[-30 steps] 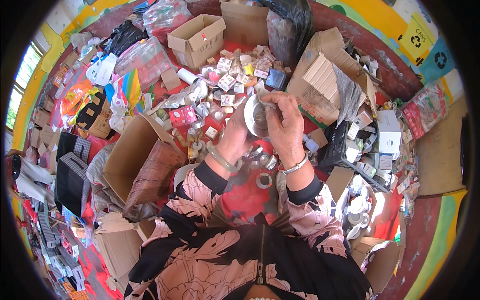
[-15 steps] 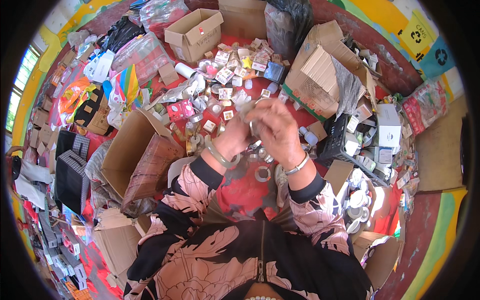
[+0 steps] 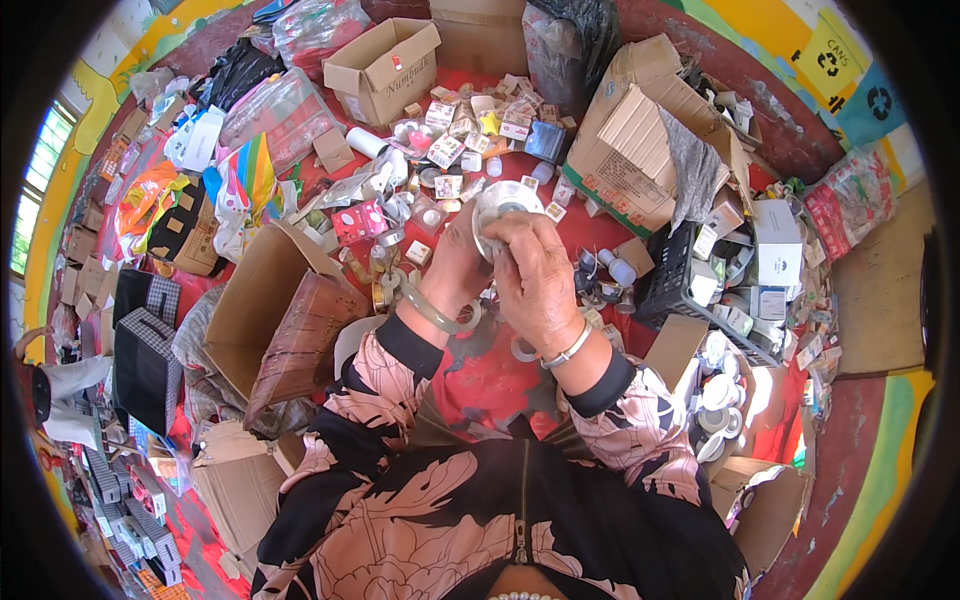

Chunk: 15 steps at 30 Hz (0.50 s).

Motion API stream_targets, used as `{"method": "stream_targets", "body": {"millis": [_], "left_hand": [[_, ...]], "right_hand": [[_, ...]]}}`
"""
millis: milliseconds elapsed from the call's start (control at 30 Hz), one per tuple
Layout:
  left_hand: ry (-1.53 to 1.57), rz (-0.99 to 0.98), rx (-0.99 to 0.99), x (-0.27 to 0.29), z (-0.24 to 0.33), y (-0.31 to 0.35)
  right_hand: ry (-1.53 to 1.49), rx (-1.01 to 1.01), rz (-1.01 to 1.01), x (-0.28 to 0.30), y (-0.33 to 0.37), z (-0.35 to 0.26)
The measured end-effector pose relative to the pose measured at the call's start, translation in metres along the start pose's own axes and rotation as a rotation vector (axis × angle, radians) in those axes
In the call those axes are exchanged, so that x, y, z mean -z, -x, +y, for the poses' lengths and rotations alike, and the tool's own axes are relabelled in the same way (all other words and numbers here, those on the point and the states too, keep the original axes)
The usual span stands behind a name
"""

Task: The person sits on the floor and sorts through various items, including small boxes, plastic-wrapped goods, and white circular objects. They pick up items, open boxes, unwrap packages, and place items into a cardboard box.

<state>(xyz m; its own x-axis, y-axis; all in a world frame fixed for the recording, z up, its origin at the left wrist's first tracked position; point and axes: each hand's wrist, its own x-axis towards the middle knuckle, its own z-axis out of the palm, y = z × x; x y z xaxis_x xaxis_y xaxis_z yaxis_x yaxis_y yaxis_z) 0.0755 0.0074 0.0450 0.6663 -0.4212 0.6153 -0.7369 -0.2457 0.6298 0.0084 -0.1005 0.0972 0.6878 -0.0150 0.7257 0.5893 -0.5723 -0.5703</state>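
Note:
In front of my chest I hold a round, whitish roll (image 3: 503, 199), which looks like a roll of tape or labels. My left hand (image 3: 462, 263) is closed round its left side, and a pale bangle hangs at that wrist. The fingers of my right hand (image 3: 535, 278) are bent and pinched against the roll's lower right edge, covering part of it. Beyond my hands lies a heap of small printed boxes (image 3: 447, 150). Close to my left wrist is a pink packet (image 3: 360, 221) among plastic wrappings. Between my forearms a pale ring (image 3: 524, 349) lies on the red floor.
An open cardboard box (image 3: 262, 300) stands at my left, with another box (image 3: 385, 75) at the back. On the right are a torn carton (image 3: 635, 150), a black crate (image 3: 672, 290) of small packages and several white rolls (image 3: 716, 395). Dark bins (image 3: 143, 365) stand far left.
The roll has come into clear view, tilted face up between my hands. My right hand has moved down and slightly left, and its fingers now press at the roll's edge.

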Motion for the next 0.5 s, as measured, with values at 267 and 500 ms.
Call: {"method": "stream_targets", "body": {"millis": [267,500], "left_hand": [[0.829,0.061,0.478,-0.006,0.008,0.002],[-0.003,-0.055,0.095,-0.008,-0.015,0.019]], "right_hand": [[0.065,-0.212,0.086,0.013,0.000,0.034],[-0.010,-0.001,0.016,0.000,0.001,0.001]]}}
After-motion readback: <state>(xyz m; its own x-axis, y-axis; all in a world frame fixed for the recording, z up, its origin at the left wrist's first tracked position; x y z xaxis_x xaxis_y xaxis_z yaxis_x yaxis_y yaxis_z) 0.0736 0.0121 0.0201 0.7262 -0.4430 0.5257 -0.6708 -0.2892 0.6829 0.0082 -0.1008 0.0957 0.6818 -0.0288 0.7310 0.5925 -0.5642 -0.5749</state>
